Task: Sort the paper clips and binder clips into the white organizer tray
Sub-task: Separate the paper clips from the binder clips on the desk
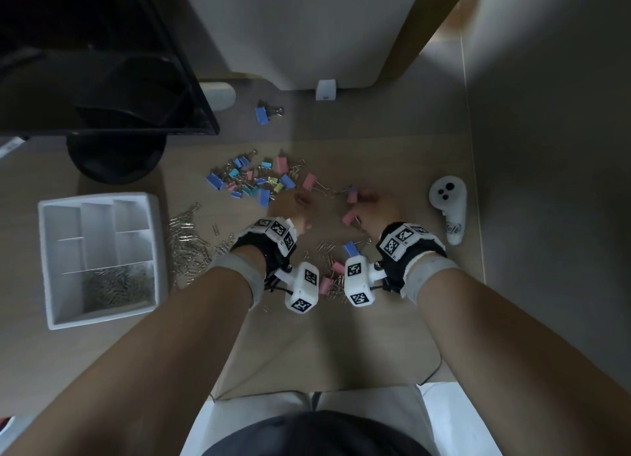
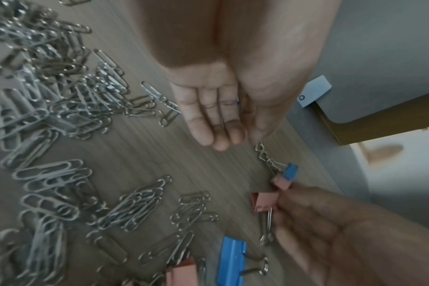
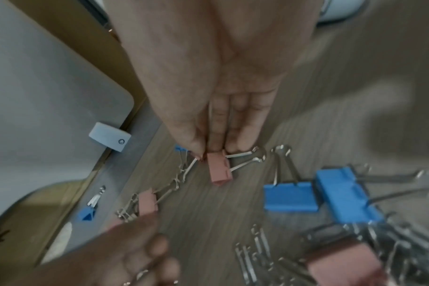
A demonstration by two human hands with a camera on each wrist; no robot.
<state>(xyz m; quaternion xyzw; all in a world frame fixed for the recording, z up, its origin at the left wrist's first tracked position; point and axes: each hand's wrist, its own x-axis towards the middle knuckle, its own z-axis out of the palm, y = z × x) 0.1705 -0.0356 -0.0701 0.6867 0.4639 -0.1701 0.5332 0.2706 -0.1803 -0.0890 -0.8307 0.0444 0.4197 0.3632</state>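
Observation:
The white organizer tray stands at the left, with paper clips in its front compartment. Loose paper clips lie beside it, and a heap of coloured binder clips lies farther back. My right hand pinches the top of a pink binder clip on the desk. My left hand is a short way to its left. Its fingers curl over another pink binder clip, and wire glints among them. In the left wrist view the fingers hide what they hold.
Blue binder clips and more pink ones lie between my wrists. One blue clip sits alone far back, near a white bracket. A white controller lies at the right. A black monitor stand is behind the tray.

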